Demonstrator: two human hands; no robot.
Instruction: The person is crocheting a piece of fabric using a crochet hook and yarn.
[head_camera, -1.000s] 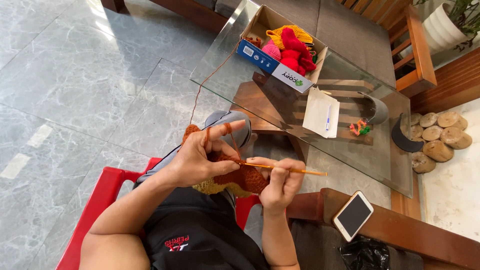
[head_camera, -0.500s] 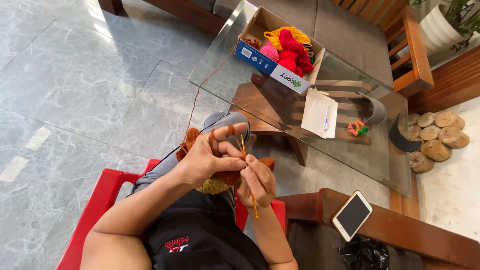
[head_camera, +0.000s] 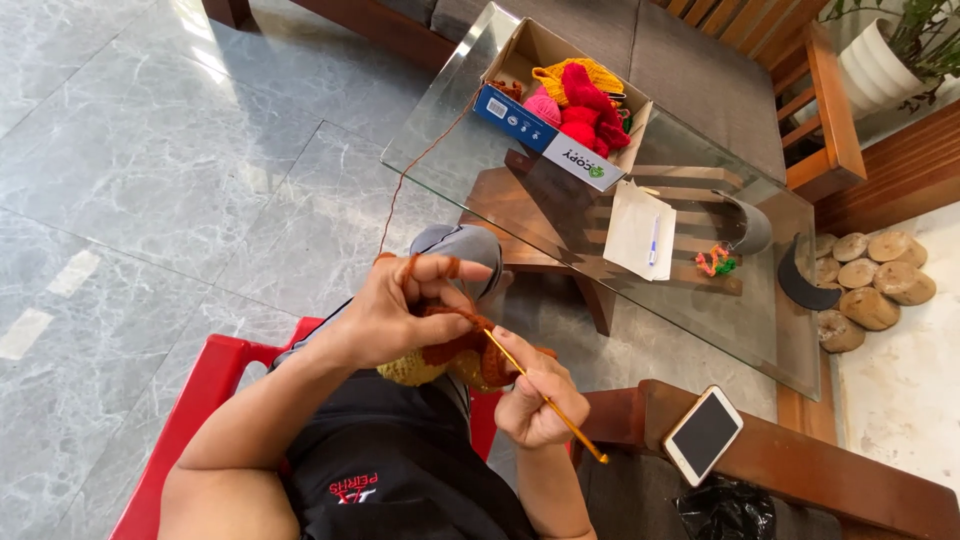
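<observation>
My left hand (head_camera: 400, 305) pinches rust yarn (head_camera: 425, 266) and the nubbly crochet piece (head_camera: 455, 355); my right hand (head_camera: 535, 395) grips a slim golden hook (head_camera: 545, 400).

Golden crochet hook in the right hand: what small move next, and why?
Probably draw the golden crochet hook back through the rust-brown and yellow crocheted piece. Its tip sits buried in the work, the left hand holds the rust yarn strand taut over raised fingers, and the right hand pinches the shaft.
</observation>
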